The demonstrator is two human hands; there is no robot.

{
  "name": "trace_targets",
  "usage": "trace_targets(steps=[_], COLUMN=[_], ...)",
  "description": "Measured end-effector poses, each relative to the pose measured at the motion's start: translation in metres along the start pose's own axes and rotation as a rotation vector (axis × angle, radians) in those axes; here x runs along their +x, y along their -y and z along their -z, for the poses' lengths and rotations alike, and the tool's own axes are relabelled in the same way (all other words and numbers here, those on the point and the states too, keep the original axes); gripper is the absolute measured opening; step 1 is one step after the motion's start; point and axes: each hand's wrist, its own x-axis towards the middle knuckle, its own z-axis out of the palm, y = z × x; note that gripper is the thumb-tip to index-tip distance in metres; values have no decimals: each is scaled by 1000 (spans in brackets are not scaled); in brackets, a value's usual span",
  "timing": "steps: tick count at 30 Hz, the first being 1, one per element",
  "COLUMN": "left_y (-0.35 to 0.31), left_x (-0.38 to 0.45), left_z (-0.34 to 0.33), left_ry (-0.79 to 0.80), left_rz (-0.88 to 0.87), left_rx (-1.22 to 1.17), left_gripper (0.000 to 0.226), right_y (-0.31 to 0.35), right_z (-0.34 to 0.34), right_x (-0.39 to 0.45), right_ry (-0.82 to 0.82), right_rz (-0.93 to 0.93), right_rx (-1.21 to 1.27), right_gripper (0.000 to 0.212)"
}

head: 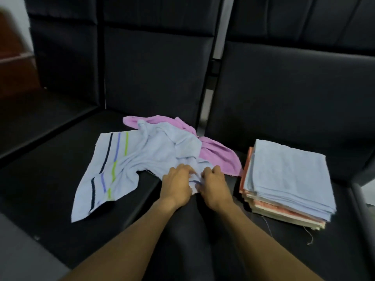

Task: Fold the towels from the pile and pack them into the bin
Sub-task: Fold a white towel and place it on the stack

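A crumpled pale blue towel [150, 153] with dark blue, violet and green stripes lies on the black seat, partly over a pink towel [215, 155] behind it. My left hand [176, 183] and my right hand [215, 185] sit side by side at the blue towel's near edge, and both pinch its cloth between curled fingers. To the right stands a stack of folded towels [288, 179], pale blue on top with pink and cream ones below. No bin is in view.
Everything rests on a black padded sofa seat [50, 179] with tall black backrests [154, 74]. A gap with a metal frame [211, 78] divides two seat sections. Loose threads hang from the stack's near corner.
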Motion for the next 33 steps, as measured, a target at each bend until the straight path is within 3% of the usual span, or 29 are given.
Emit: trace_targets(steps=[3,6,7,10,13,16,19,21,23,24,26,28,30,33], left_y=[-3,-6,-6,-12,-22,-33,-36,-32,-26,-23,-26,-36,-47,-63], left_x=[-2,-3,-3,-6,-11,-21,-34,-39,-40,-38,-36,-36,-37,-37], left_z=[2,8,10,24,34,36,40,39,35,33,32,35,37,40], left_ry=[2,-92,-128,-221,-166,-143,-104,-51,-46,-45,-56,-50,-38,-79], left_rz=[11,32,52,102,110,129,225,207,193,177,140,99,52,48], left_rx=[-17,30,49,25,-92,-52,-72,-20,-36,-113,-298,-393,-432,-474], left_gripper=[67,85,86,85,97,93,48,25,19,24,24,21,24,17], right_y=[10,29,37,58,63,59,56,50,39,33,20,18,18,18], right_z=[15,53,64,86,103,109,113,113,109,104,94,90,91,103], right_x=[-5,-18,-23,-37,-43,-55,-68,-71,-74,-77,-80,-83,-82,-84], right_ry=[-57,-448,-500,-465,-415,-374,-382,-266,-97,-11,131,185,146,-17], right_rz=[51,134,154,203,116,47,-33,-33,-47,-49,-36,-41,-37,-2], right_rx=[10,248,327,681,976,857,758,624,399,270,107,143,167,74], right_gripper=[10,11,11,12,14,22,29,24,10,19,59,84,73,27])
